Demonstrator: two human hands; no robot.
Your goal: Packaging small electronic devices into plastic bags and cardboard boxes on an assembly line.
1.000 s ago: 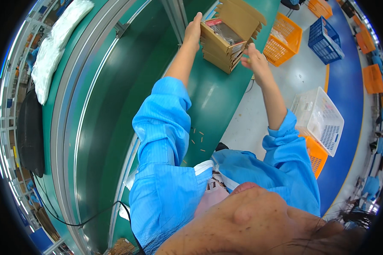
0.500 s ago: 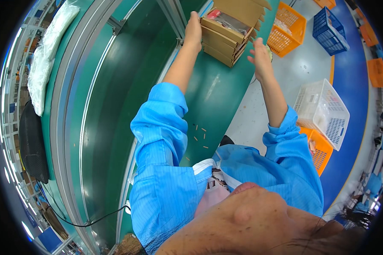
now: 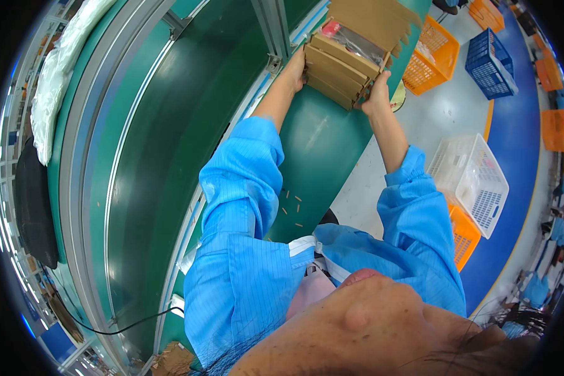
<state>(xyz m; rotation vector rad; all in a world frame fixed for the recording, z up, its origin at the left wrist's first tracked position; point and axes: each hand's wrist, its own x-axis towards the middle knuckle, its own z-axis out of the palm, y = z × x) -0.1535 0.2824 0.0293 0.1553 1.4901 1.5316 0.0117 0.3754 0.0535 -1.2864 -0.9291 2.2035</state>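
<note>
A stack of brown cardboard boxes stands on the green work surface at the far end. The top box has its lid raised, and inside lie a red item and a clear plastic bag. My left hand is pressed to the stack's left side, fingers partly hidden against the cardboard. On the right side, my right hand grips the lower boxes near the corner. Between them the two hands clasp the stack.
Several small tan pieces lie scattered on the surface. A metal frame post rises left of the boxes. Beyond the right edge, an orange crate, a blue crate and a white crate stand on the floor.
Both hands have closed in on the stack of boxes; the right hand was apart from it before. In the picture, the stack sits slightly lower and farther right.
</note>
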